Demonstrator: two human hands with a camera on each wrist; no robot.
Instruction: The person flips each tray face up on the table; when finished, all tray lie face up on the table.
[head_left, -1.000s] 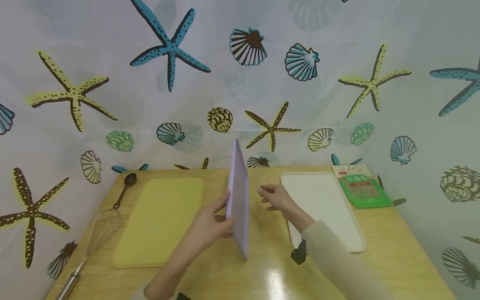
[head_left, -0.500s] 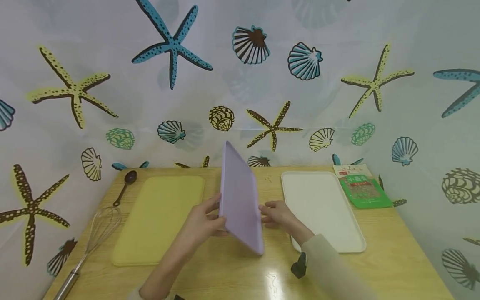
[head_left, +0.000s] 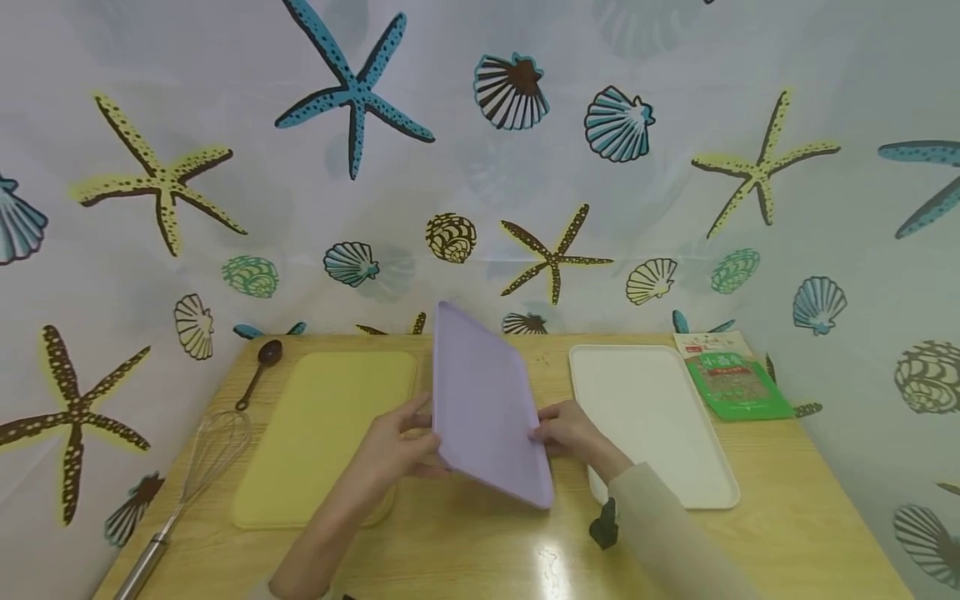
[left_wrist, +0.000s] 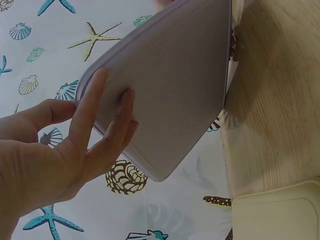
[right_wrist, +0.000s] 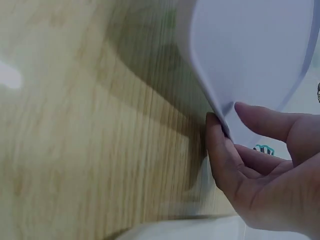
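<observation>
A purple tray (head_left: pixel 487 400) is held tilted above the middle of the table, its left side higher than its right. My left hand (head_left: pixel 393 446) grips its left edge, thumb on the rim and fingers spread against the underside, as the left wrist view shows on the tray's back (left_wrist: pixel 170 85). On the opposite edge, my right hand (head_left: pixel 573 433) pinches the rim. In the right wrist view the thumb lies over the tray's inner face (right_wrist: pixel 250 55) and the fingers sit beneath the edge.
A yellow tray (head_left: pixel 322 433) lies to the left and a white tray (head_left: pixel 652 425) to the right on the wooden table (head_left: pixel 465 558). A whisk (head_left: pixel 187 492) and a dark spoon (head_left: pixel 258 371) lie far left. A green packet (head_left: pixel 738 383) rests at the back right.
The purple tray has turned from nearly edge-on to show its inner face, its right side swinging right and down. My right hand, apart from it one second ago, now holds its right edge.
</observation>
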